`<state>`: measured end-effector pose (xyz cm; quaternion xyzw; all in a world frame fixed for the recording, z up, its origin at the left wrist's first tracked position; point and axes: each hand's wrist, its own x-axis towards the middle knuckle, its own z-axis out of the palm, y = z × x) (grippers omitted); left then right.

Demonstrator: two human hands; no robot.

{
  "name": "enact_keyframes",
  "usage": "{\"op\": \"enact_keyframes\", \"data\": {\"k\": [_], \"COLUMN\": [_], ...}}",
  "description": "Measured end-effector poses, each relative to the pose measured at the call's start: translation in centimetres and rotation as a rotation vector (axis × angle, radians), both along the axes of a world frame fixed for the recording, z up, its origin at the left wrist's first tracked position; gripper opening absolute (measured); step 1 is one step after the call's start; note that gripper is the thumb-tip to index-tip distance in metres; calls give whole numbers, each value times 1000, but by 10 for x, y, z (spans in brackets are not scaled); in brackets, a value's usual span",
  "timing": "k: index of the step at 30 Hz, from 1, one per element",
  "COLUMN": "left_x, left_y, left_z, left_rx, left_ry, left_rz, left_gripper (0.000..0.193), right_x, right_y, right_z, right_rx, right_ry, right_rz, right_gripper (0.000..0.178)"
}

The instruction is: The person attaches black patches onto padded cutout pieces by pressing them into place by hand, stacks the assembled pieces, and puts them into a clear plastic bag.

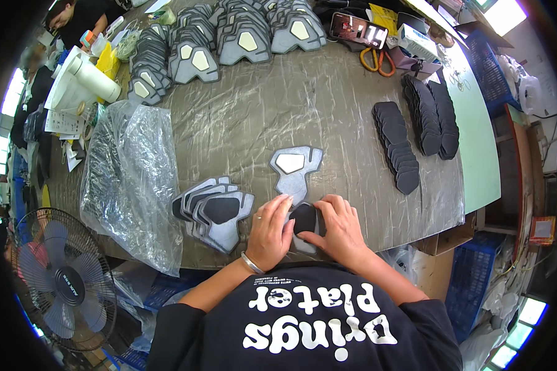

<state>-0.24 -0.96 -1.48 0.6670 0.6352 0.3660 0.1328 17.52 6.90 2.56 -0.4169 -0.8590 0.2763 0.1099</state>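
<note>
At the near edge of the table a black rounded patch (305,220) lies on a grey shaped pad, partly covered by my hands. My right hand (343,231) is curled at its right side, with thumb and forefinger on the patch's edge. My left hand (268,230) presses along the left side, fingers together and thumb against the edge. Just beyond lies a grey pad with a white patch (291,162), its lower end by my left fingertips. To the left, several grey pads with black patches (221,210) overlap in a fanned pile.
Rows of stacked grey pads (247,43) stand at the back. Black patch stacks (397,148) lie on the right. Orange-handled scissors (377,62) and a phone (359,31) are at the back right. Clear plastic bag (130,179) and fan (65,281) are left. Another person (74,21) sits far left.
</note>
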Motion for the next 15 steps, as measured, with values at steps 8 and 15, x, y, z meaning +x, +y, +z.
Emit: {"op": "enact_keyframes", "data": {"k": [8, 15], "left_x": [-10, -36], "left_y": [5, -26], "left_z": [36, 54], "left_rx": [-188, -96], "left_ry": [-430, -821], "left_rz": [-41, 410], "left_gripper": [32, 16], "right_x": [2, -17], "right_y": [14, 64], "right_z": [0, 8], "right_rx": [-547, -292], "right_ry": [487, 363], "right_rz": [-43, 42], "right_gripper": [30, 39]}}
